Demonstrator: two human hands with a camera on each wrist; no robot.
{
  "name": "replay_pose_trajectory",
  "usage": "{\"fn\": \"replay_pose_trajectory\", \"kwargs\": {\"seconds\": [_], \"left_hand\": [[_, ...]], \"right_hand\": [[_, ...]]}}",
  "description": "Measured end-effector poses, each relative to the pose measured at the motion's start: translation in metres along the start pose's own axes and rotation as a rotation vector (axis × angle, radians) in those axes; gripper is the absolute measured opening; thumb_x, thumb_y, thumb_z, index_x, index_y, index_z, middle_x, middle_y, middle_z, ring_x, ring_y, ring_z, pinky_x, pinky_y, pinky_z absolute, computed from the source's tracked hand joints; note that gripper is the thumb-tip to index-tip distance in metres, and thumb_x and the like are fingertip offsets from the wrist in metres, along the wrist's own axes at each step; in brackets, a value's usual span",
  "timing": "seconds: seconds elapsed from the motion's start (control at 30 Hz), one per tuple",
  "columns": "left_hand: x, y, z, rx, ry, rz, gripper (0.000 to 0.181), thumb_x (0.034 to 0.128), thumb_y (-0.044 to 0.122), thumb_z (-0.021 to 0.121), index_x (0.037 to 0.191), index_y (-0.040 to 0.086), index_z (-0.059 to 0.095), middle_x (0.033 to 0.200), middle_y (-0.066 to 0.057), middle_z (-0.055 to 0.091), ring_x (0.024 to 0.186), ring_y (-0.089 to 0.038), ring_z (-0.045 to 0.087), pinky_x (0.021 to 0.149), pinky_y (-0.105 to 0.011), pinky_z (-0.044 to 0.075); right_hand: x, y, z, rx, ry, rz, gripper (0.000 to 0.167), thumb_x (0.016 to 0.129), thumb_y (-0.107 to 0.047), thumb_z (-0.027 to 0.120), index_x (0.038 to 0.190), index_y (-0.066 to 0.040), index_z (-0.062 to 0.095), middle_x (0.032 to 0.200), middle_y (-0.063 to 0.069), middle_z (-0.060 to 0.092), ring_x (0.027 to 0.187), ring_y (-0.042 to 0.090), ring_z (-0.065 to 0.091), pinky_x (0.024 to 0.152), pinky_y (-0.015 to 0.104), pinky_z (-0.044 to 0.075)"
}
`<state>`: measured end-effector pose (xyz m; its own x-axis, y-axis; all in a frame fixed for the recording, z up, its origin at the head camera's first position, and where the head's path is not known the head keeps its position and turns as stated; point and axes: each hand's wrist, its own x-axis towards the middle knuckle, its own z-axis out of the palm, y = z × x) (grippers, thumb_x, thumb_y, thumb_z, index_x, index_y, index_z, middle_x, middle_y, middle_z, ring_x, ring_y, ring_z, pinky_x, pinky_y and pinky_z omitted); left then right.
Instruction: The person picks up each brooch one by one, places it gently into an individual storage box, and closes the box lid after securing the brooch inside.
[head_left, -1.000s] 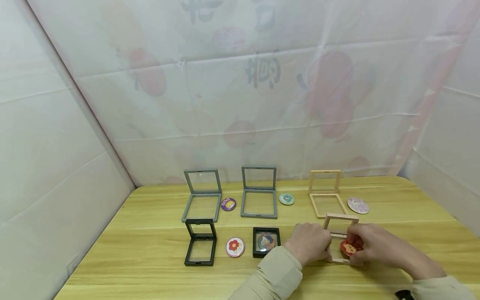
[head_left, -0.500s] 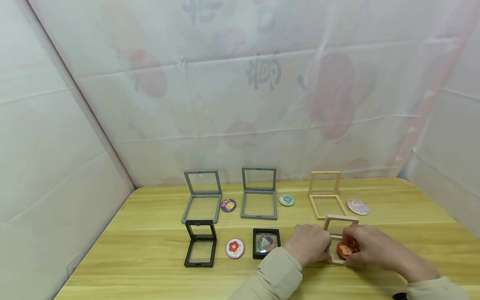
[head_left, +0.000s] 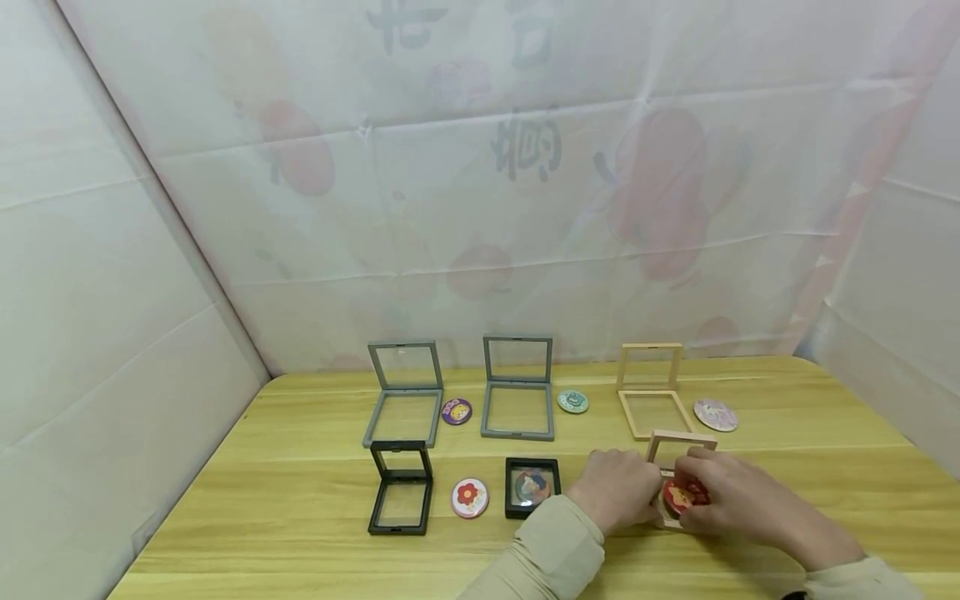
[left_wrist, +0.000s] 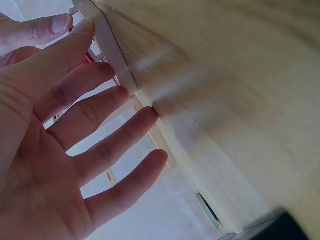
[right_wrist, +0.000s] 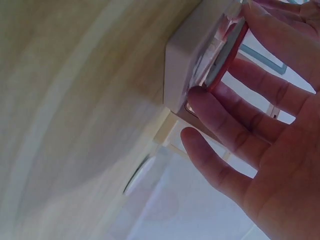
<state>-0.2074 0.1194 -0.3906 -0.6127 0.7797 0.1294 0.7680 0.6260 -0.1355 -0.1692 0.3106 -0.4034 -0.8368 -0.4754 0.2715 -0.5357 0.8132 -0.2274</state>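
In the head view, the right hand [head_left: 738, 500] pinches a round red badge [head_left: 677, 497] over the lower panel of a small pale pink frame [head_left: 681, 437], whose lid stands raised. The right wrist view shows the badge [right_wrist: 229, 55] tilted on edge between thumb and fingers, close to the frame wall [right_wrist: 187, 60]. At the frame's left side, the left hand [head_left: 617, 490] holds the edge with its fingertips. In the left wrist view its thumb and fingers lie along the frame wall [left_wrist: 116, 55], the outer fingers spread.
Left of the hands lie a closed black case [head_left: 510, 487] with a badge inside, a flower badge [head_left: 469, 497] and an opened black frame [head_left: 400, 530]. Behind stand two grey frames [head_left: 517, 434] [head_left: 403, 389], a yellow frame [head_left: 651, 390], and purple [head_left: 457, 411], green [head_left: 573, 402] and pink [head_left: 716, 414] badges.
The right hand has moved left with the red badge, carrying it further over the pale pink frame's lower panel. The left hand has stayed at the frame's left edge.
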Motion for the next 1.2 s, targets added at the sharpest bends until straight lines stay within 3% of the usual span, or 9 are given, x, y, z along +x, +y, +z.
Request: {"fn": "replay_pose_trajectory", "kwargs": {"seconds": [0.3,0.97,1.2], "left_hand": [[-0.0011,0.0,0.0017,0.011,0.028,0.004,0.03,0.0776,0.059,0.081,0.075,0.032,0.068,0.056,0.016,0.045,0.048,-0.001,0.036,0.042,-0.019,0.037],[0.0001,0.0003,0.0014,0.011,0.001,0.01,0.028,0.0769,0.06,0.081,0.086,0.035,0.074,0.061,0.017,0.053,0.05,0.0,0.04,0.045,-0.019,0.042],[0.0004,-0.0015,-0.001,0.003,-0.013,0.023,0.024,0.0802,0.058,0.08,0.079,0.036,0.071,0.06,0.018,0.052,0.051,0.001,0.041,0.048,-0.02,0.043]], "right_hand": [[-0.0002,-0.0029,0.0061,-0.071,0.039,0.021,0.037,0.068,-0.021,0.09,0.083,-0.025,0.056,0.083,-0.016,0.043,0.067,-0.002,0.036,0.052,0.023,0.032],[-0.0007,0.0012,0.0036,-0.007,-0.028,0.025,0.026,0.076,-0.018,0.088,0.089,-0.021,0.066,0.086,-0.015,0.048,0.07,-0.001,0.043,0.055,0.026,0.041],[0.0002,0.0022,0.0022,-0.013,-0.022,0.011,0.024,0.078,-0.019,0.087,0.09,-0.02,0.067,0.087,-0.015,0.05,0.071,-0.001,0.045,0.056,0.027,0.043]]}}
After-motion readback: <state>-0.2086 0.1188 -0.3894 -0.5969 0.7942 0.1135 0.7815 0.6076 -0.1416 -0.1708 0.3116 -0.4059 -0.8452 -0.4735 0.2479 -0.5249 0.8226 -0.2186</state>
